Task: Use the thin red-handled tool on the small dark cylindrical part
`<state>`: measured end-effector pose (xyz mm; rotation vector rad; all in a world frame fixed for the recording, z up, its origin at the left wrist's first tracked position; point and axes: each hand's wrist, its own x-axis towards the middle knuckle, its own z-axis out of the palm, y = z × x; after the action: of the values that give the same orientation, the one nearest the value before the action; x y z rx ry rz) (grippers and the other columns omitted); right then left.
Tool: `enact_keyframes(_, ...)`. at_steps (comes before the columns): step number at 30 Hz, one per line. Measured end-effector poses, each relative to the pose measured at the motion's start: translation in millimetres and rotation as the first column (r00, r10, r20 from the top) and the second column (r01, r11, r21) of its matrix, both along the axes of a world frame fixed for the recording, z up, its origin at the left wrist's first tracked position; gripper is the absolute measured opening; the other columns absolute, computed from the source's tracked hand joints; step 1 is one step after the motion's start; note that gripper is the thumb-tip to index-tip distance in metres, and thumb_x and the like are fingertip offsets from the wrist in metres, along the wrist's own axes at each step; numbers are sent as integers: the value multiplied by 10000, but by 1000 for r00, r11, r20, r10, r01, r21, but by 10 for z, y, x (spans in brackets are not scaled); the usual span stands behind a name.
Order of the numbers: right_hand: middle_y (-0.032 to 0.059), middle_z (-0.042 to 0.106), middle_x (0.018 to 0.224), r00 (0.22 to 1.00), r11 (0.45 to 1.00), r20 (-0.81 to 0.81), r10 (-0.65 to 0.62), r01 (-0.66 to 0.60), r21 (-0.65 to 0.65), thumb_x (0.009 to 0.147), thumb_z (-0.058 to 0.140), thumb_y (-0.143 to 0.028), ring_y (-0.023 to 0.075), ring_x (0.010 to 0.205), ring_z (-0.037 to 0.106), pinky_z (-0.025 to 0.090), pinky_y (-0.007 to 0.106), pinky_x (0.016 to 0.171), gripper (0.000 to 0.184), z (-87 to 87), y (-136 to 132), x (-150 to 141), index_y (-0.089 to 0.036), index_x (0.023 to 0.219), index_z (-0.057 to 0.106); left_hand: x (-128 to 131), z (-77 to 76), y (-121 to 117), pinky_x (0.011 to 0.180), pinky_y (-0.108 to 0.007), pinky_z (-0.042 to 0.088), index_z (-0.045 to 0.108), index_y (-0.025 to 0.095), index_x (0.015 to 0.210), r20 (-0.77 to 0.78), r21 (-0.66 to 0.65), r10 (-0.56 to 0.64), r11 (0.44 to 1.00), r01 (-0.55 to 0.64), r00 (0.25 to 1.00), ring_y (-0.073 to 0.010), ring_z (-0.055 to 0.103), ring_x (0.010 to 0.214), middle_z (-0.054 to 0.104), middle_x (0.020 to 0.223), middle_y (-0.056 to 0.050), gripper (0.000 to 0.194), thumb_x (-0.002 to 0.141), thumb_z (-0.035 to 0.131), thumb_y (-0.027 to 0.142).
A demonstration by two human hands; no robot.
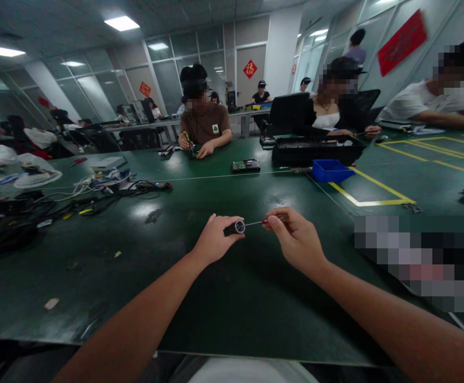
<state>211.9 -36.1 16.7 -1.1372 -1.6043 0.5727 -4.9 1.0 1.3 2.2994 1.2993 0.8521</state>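
My left hand [215, 238] is closed around a dark, short cylindrical part [239, 227] whose round, pale-rimmed open end faces me. In my right hand [296, 236] is a screwdriver [264, 221] with a reddish handle, pinched between thumb and fingers. Its thin metal shaft points left, and the tip reaches the rim of the cylinder; whether it goes inside I cannot tell. Both hands are above the green tabletop [224, 308], near the middle of the view. My fingers cover most of the handle and the cylinder's far side.
Black cables [96, 199] lie tangled at the left. Ahead are a circuit-board device [246, 166], a long black tray [315, 154] and a blue bin [331, 170]. Yellow tape [379, 203] marks the table at right. A co-worker in a brown shirt [208, 122] sits across.
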Motion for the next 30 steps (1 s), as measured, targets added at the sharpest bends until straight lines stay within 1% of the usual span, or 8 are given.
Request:
enact_keyframes(6,48,754,829,997,996,-5,-74,74,-40,941,576,-470,217,771,737,569,372,709,279,14,24,-1,-208,967,668,11,22,-12,1145,-558,258,669,286,1195,0,-1,2,1000,-2,1000,-238,637,1052,726,1141,-16,375,828,747,305)
enact_keyframes(12,47,760,811,996,994,-77,-52,44,-96,915,616,-468,207,753,737,586,375,725,279,29,37,20,-199,954,683,19,77,-39,1124,-573,290,679,281,1183,-24,-26,2,1000,-2,1000,-269,630,1055,729,1132,-24,351,836,731,300)
enact_keyframes(19,62,767,804,993,990,-108,-37,21,-143,897,634,-484,207,740,736,588,369,710,304,45,41,10,-187,938,682,9,50,-28,1121,-573,299,677,290,1189,-25,-16,-6,1000,6,1000,-266,627,1044,725,1142,-22,356,838,730,313)
enact_keyframes(21,49,752,755,996,990,-79,-52,40,-139,899,627,-487,198,691,719,572,348,667,305,58,36,14,-189,924,685,8,40,-24,1123,-573,296,679,290,1186,-20,-10,-7,1000,6,1000,-264,627,1048,724,1148,-24,361,832,738,313)
enact_keyframes(23,26,719,688,998,990,-16,-66,64,-125,901,621,-486,182,624,685,542,326,613,301,68,30,25,-193,915,688,7,32,-23,1127,-572,290,677,287,1190,-15,-12,-12,1000,11,1000,-259,627,1056,723,1154,-25,367,829,741,307)
enact_keyframes(25,8,690,663,998,992,37,-52,55,-110,913,605,-463,173,602,658,516,314,590,275,68,24,37,-201,935,684,4,26,-23,1133,-570,279,672,283,1199,-12,-13,-21,1000,21,1000,-256,626,1069,720,1166,-26,374,831,739,300)
enact_keyframes(27,12,696,722,998,996,56,-17,22,-91,928,581,-399,176,649,660,508,312,604,211,56,19,44,-211,955,673,2,22,-21,1139,-569,265,668,285,1205,-11,-11,-27,1000,27,1000,-252,626,1072,721,1163,-23,376,835,735,294)
enact_keyframes(30,23,706,804,997,998,76,8,-3,-65,926,549,-316,187,720,667,495,313,623,148,35,16,40,-220,918,662,4,20,-18,1136,-565,265,674,282,1186,-12,-11,-24,1000,24,1000,-249,630,1069,725,1156,-22,359,833,737,288)
